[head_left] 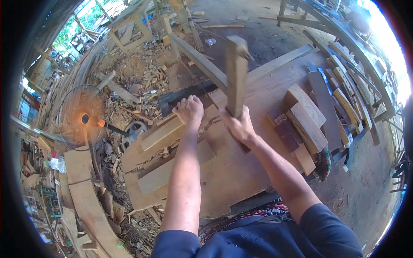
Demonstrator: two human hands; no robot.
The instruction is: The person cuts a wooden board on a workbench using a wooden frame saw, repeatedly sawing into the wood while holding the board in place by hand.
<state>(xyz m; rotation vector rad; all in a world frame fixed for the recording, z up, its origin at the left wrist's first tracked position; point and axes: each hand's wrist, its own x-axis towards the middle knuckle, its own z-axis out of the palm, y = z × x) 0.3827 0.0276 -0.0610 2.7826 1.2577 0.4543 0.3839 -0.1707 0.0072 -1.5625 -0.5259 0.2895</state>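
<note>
My right hand (240,124) is wrapped round a thick squared piece of wood (236,73). Most of it rises above the fist, its top slightly blurred, and a shorter end shows below. To its left, my left hand (189,109) is closed, knuckles up, above the far edge of a broad wooden worktop (241,172). Whatever its fingers grip, if anything, is hidden. Close to that hand lie a pale wooden strip (162,134) and, nearer me, a flat board (176,167). A long beam (200,62) slants in from beyond the worktop.
Stacked wooden blocks (305,118) sit on the worktop's right side. Beyond them lean several planks (344,94). A round fan (84,118) stands at the left, beside a long curved board (88,193). Wood scraps (146,71) litter the ground at the far left.
</note>
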